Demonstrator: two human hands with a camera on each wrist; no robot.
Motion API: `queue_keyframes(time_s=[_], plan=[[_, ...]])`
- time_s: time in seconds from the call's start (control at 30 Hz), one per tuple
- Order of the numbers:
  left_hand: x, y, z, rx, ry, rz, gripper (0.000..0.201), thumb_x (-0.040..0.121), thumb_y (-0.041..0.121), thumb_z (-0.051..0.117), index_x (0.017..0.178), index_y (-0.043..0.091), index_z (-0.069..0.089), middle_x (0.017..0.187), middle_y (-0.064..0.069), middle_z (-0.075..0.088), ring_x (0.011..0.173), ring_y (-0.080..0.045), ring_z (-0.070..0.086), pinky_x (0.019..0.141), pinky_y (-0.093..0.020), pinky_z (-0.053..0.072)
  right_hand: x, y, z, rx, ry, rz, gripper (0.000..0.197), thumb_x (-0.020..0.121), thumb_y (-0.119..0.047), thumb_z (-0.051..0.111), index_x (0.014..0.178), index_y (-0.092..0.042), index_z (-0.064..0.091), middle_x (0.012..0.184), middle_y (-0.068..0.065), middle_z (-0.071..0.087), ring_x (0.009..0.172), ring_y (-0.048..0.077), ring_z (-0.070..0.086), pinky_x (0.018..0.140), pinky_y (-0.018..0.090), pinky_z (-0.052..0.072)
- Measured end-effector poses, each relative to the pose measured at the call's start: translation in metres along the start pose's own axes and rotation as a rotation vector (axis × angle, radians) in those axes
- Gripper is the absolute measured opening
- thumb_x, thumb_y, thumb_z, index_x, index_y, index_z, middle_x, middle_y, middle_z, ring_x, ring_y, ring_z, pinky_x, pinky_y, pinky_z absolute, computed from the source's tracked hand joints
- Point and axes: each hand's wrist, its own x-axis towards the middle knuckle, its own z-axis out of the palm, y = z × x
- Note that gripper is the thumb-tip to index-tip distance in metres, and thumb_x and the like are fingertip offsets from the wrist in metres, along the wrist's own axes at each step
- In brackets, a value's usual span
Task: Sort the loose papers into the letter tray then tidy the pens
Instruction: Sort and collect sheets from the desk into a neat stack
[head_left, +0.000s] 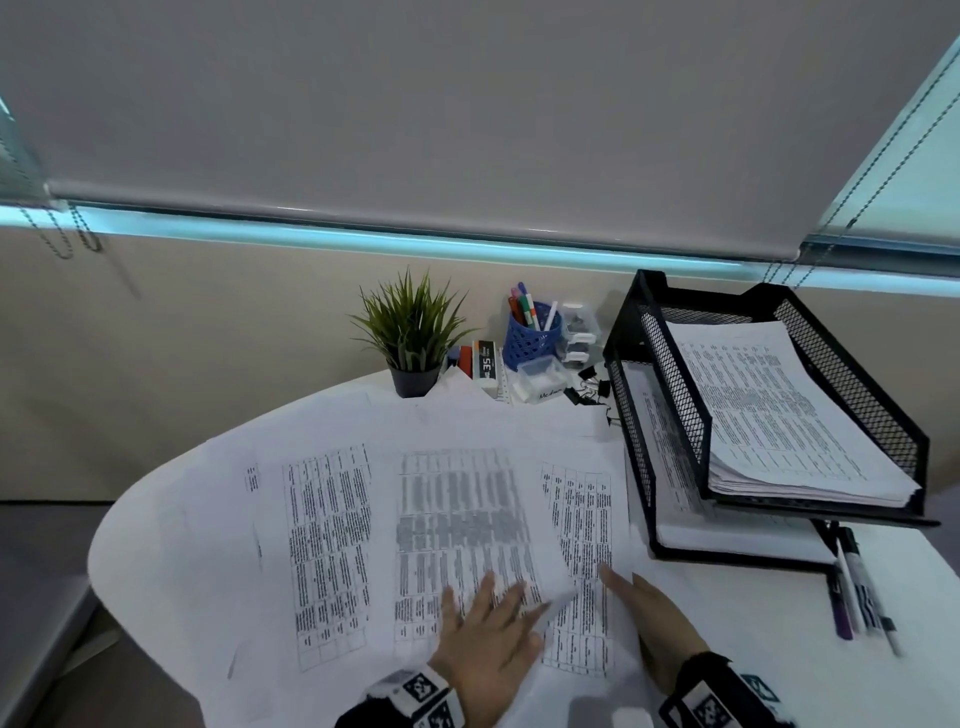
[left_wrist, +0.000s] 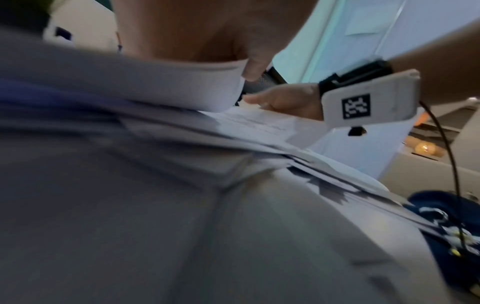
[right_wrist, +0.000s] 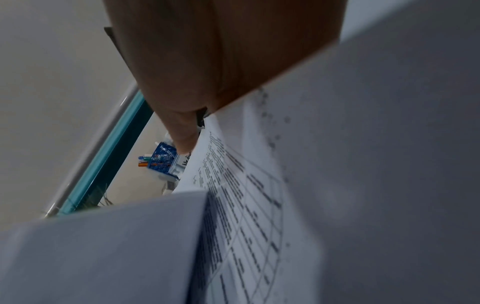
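Loose printed papers (head_left: 457, 509) overlap across the white round table. My left hand (head_left: 488, 623) lies flat on the top middle sheet with fingers spread; that sheet's near right corner (head_left: 558, 597) is curled up beside the thumb. My right hand (head_left: 649, 613) rests on the sheets just to the right, fingers straight and holding nothing. The black mesh letter tray (head_left: 670, 384) stands at the right, with a paper stack (head_left: 779, 410) in its top tier and sheets in the lower one. Several loose pens (head_left: 852, 592) lie in front of the tray.
At the back of the table stand a blue pen cup (head_left: 535, 335) with pens in it, a small potted plant (head_left: 410, 332), small boxes and black binder clips (head_left: 592, 389). The table edge curves round at the left, and the wall is close behind.
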Motion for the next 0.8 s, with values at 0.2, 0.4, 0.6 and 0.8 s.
queue_keyframes(time_s=[0.2,0.4,0.6,0.8], plan=[[0.005,0.016,0.007,0.064,-0.147,0.065,0.099,0.060,0.080,-0.012,0.147,0.034,-0.005,0.155,0.007,-0.018,0.137,-0.017,-0.028,0.102,-0.050,-0.027,0.015,-0.004,-0.004,-0.002,-0.018,0.111,0.058,0.065,-0.039,0.081,0.106,-0.001,0.068,0.105,0.024,0.069,0.098,0.043,0.066,0.095,0.062,0.043],[-0.004,0.008,-0.004,-0.064,-0.189,0.053,0.101,0.063,0.090,0.009,0.148,0.036,0.006,0.150,0.017,-0.012,0.137,-0.005,-0.019,0.111,-0.045,-0.021,0.016,-0.014,0.000,-0.159,0.145,-0.099,0.006,0.070,-0.002,0.072,0.074,0.001,0.068,0.080,0.019,0.071,0.076,0.032,0.067,0.076,0.039,0.052],[-0.014,-0.028,-0.042,-0.226,0.373,-0.278,0.054,0.093,0.049,0.041,0.142,0.031,0.030,0.155,0.007,0.017,0.144,-0.013,0.008,0.117,-0.035,0.005,0.022,-0.012,0.001,-0.384,0.249,-0.167,0.010,0.074,-0.007,0.068,0.067,0.000,0.066,0.073,0.013,0.069,0.073,0.029,0.063,0.065,0.029,0.046],[-0.021,-0.101,-0.081,-0.294,0.528,-1.035,0.095,0.082,0.054,0.057,0.148,0.011,0.005,0.156,-0.017,-0.002,0.144,-0.035,0.005,0.115,-0.051,0.015,0.016,-0.017,-0.004,-0.430,0.227,-0.195,0.011,0.077,-0.007,0.064,0.080,0.002,0.070,0.080,0.012,0.070,0.080,0.028,0.064,0.068,0.030,0.046]])
